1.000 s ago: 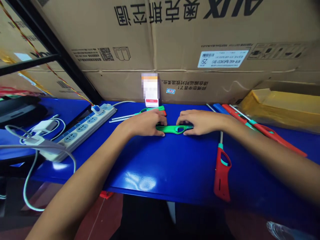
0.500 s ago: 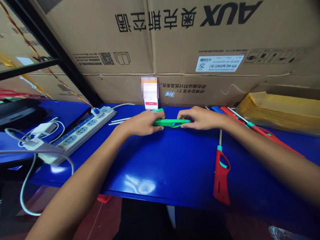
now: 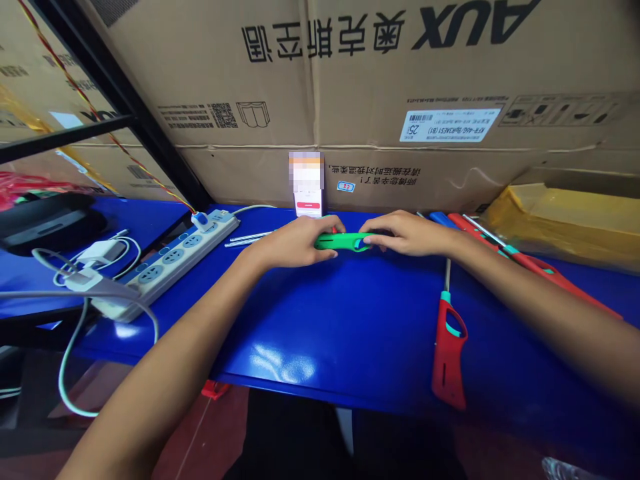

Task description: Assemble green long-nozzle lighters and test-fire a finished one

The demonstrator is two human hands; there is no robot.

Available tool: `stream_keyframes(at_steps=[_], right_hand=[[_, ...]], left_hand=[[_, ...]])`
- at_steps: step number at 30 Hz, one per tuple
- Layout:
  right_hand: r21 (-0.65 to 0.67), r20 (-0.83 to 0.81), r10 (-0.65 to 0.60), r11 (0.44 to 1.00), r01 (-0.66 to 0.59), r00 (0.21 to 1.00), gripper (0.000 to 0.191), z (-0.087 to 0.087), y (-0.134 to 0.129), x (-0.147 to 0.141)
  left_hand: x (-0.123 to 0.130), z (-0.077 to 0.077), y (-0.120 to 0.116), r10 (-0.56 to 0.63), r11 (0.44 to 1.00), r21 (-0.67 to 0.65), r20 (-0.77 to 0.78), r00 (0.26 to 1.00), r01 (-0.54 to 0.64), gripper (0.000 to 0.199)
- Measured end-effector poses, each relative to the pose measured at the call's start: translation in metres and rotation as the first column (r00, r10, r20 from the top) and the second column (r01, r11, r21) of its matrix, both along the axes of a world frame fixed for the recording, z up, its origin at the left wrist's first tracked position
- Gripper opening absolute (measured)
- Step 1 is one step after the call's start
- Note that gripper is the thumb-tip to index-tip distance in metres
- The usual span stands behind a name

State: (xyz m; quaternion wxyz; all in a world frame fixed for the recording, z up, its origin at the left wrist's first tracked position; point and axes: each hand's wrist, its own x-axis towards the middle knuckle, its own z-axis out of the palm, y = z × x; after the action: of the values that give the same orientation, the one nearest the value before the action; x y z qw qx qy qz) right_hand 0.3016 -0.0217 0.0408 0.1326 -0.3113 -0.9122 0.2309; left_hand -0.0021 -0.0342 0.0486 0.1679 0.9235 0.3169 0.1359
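Left hand (image 3: 295, 243) and right hand (image 3: 407, 235) both grasp the green lighter (image 3: 341, 241) near the blue table's (image 3: 320, 333) back edge; a slipping grip could drop it, sending it rolling toward the red lighter (image 3: 447, 353).
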Motion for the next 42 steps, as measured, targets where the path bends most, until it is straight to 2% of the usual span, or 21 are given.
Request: stream_keyframes(at_steps=[3,6,9,14,19,24,29,36,42], right_hand=[[-0.026,0.008,-0.017,1.000,0.018,1.000,0.033,-0.003,0.002,0.000],[-0.050,-0.013,-0.021,0.999,0.020,1.000,0.032,-0.001,0.002,0.003],[0.000,-0.051,0.002,1.000,-0.002,0.999,0.030,0.005,-0.002,0.003],[0.148,-0.199,-0.032,0.987,0.062,0.980,0.053,0.006,-0.016,-0.013],[0.262,-0.291,-0.067,0.954,0.147,0.954,0.036,-0.004,-0.021,-0.025],[0.368,-0.305,-0.040,0.916,0.157,0.952,0.029,-0.010,-0.021,-0.023],[0.437,-0.307,-0.013,0.886,0.154,0.952,0.028,-0.021,-0.023,-0.024],[0.414,-0.390,-0.042,0.884,0.216,0.920,0.028,-0.035,-0.025,-0.026],[0.473,-0.399,-0.033,0.849,0.236,0.916,0.029,-0.036,-0.027,-0.026]], left_hand=[[0.000,0.001,-0.002,-0.005,1.000,0.013,0.101,0.995,0.004,0.041],[0.002,0.002,-0.004,0.014,0.999,0.044,0.189,0.982,-0.023,0.034],[0.006,0.000,-0.005,0.012,0.994,0.103,0.277,0.961,-0.042,0.030],[0.013,-0.010,-0.006,-0.015,0.990,0.135,0.385,0.923,-0.040,0.029],[0.016,-0.019,-0.001,0.049,0.999,-0.031,0.517,0.855,-0.039,0.035],[0.014,-0.023,0.004,0.096,0.971,-0.234,0.587,0.804,0.055,0.040],[0.013,-0.023,0.003,0.118,0.955,-0.288,0.598,0.792,0.075,0.041],[0.015,-0.018,-0.002,0.153,0.871,-0.453,0.618,0.772,0.190,0.043],[0.015,-0.011,-0.009,0.174,0.877,-0.455,0.597,0.783,0.152,0.047]])
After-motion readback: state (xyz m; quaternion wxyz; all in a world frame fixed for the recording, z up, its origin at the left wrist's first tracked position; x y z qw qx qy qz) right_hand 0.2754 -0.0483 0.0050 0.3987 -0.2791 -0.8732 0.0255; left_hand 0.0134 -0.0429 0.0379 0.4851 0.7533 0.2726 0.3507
